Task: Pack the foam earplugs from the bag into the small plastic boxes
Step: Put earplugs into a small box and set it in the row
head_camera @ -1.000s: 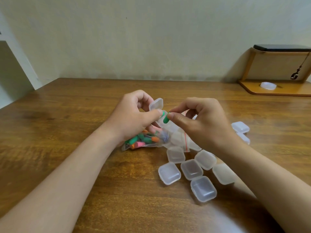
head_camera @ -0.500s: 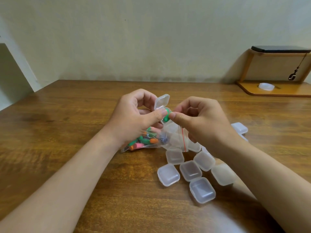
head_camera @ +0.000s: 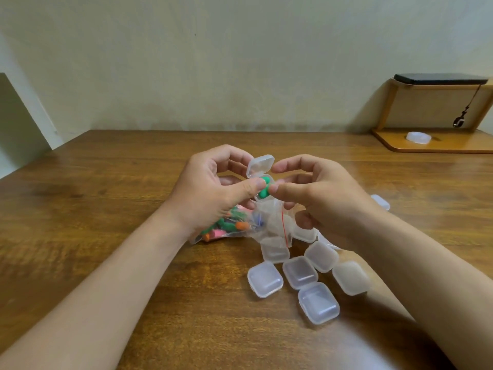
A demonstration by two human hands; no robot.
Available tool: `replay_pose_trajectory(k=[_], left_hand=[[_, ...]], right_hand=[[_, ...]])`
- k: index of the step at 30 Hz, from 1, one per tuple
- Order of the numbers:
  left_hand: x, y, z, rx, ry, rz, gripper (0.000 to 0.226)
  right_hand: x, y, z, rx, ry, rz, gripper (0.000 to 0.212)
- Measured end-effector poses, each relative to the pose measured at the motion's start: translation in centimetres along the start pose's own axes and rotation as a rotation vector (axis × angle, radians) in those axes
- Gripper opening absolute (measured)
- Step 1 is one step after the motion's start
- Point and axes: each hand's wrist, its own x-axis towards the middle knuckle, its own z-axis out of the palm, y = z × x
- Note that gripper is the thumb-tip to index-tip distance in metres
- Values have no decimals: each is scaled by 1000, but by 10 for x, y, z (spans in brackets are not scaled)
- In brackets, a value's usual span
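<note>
A brown wooden table [head_camera: 106, 209] runs back to a pale, scuffed wall [head_camera: 240, 62]. A white panel [head_camera: 16, 124] stands at far left, and at far right a wooden stand [head_camera: 437, 145] carries a dark flat slab [head_camera: 440, 78] on top and a white round dish [head_camera: 418, 137] on its base. From my remote seat I see the left hand [head_camera: 213, 193] gripping a small open box [head_camera: 260, 166] above the table, thumb on its front, fingers curled behind, lid flipped up. A green earplug [head_camera: 264, 190] sits in that box, between the two thumbs. The right hand [head_camera: 320, 198] holds nothing: its thumb tip touches the earplug, and its loosely bent fingers are apart from it. Beneath the hands lies the clear bag [head_camera: 269, 222] of coloured earplugs, with a red strip at its mouth. Just right of it, shut boxes [head_camera: 300, 272] cluster on the table
</note>
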Motion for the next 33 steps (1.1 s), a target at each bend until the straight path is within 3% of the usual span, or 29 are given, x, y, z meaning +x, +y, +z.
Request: replay_pose_trajectory(k=[5,12,16,21,25,33], left_hand=[[0,1,-1,-82,7,-58,30],[3,5,-4,-406,-7,-229,37],[1,7,-5,-403,-89,-247,39],[1,5,-8,-166,-128,-110,50],[1,3,-8,-89,-38,23,36],[0,2,-3,28,-29,99,22]], right_hand=[[-1,-1,-5,-60,-48,-49,35],[-2,0,-14,-413,-51,-387,80],[1,5,-15,-442,-31,-496,58],[3,5,-15,-442,21,-582,27],[4,7,-15,-458,64,-605,23],[7,13,-13,-501,68,-629,19]])
